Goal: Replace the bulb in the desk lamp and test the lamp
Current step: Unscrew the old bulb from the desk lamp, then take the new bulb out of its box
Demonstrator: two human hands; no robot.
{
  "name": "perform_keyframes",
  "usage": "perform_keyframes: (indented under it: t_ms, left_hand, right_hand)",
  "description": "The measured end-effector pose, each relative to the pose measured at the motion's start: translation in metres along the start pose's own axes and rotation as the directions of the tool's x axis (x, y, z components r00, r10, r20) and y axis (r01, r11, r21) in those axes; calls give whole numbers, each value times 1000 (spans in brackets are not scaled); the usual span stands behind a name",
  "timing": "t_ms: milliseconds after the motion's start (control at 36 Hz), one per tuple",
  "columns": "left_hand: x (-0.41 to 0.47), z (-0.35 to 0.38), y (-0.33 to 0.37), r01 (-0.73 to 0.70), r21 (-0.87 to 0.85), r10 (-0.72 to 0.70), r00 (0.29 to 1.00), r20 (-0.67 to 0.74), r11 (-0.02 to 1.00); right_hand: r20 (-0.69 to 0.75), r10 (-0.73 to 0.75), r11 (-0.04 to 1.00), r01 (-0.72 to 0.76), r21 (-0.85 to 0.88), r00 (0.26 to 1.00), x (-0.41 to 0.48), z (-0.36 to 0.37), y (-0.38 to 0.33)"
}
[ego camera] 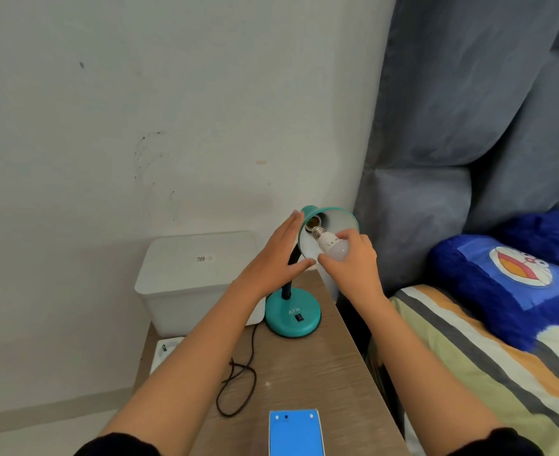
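A teal desk lamp stands at the far end of a wooden bedside table (320, 373), its round base (292, 315) showing a black rocker switch. Its shade (335, 218) is tilted toward me, white inside, with the brass socket (314, 221) bare. My left hand (271, 255) cups the shade's left and lower rim, fingers spread. A white bulb (332, 246) is in my right hand (353, 263), screw cap pointing at the socket, just short of it.
A dark cord (238, 380) loops on the table. A blue box (296, 434) lies at the near edge. A white lidded bin (192, 278) stands to the left against the wall. To the right are a bed, a blue pillow (508, 281) and a grey padded headboard.
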State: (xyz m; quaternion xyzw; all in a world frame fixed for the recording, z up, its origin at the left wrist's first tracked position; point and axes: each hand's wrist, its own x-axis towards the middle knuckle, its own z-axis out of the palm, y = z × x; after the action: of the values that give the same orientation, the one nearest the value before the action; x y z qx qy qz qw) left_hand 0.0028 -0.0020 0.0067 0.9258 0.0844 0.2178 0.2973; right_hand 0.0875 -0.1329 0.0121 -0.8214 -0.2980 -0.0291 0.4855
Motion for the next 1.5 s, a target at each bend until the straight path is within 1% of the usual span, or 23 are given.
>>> perform_keyframes:
  t_ms: [83,194,306,444,583,667,778,1083,1194,1250,1333,1389,1444,1500]
  left_hand:
    - [-34,1,12,40,-32,-39,999,16,999]
    - [-87,15,11,122,-69,-113,986,125,990]
    - [-147,35,13,238,-127,-218,964,151,963]
    - [-208,60,12,347,-212,-309,931,194,913]
    - [-236,81,4,417,-193,-366,896,252,888]
    - [-241,90,-1,435,-199,-373,884,282,878]
    - [-242,98,-4,435,-227,-376,889,260,871]
    - [-228,97,-14,437,-265,-390,896,212,859]
    - [-219,95,-19,443,-266,-395,893,217,856]
    - [-215,95,-20,449,-276,-398,890,222,850]
    - [-211,96,-20,458,-302,-401,886,232,836]
    - [-211,97,-21,460,-308,-404,885,230,833]
    - [-212,99,-22,461,-310,-406,885,228,831]
    - [-214,101,-23,466,-316,-407,882,235,826]
  right_hand:
    - [-4,13,999,-13,30,1000,-18,-3,3]
    - [-5,53,998,-53,21,999,-46,-2,17]
    - [40,135,991,-135,8,990,-79,6,44]
    - [118,250,968,-249,-25,961,-122,19,82]
    - [172,370,929,-366,-60,913,-152,32,109]
    - [217,410,912,-405,-70,886,-161,48,122]
    - [245,421,906,-420,-61,873,-161,59,126]
    - [268,406,913,-404,-64,874,-142,69,126]
    - [303,370,929,-357,-99,878,-140,67,126]
    - [304,346,938,-335,-87,888,-140,61,124]
    - [253,252,967,-253,-27,934,-140,47,113]
    - [260,191,978,-207,34,946,-141,34,104]
    - [323,119,984,-156,89,939,-144,22,93]
    - [410,17,995,-57,85,912,-148,13,85]
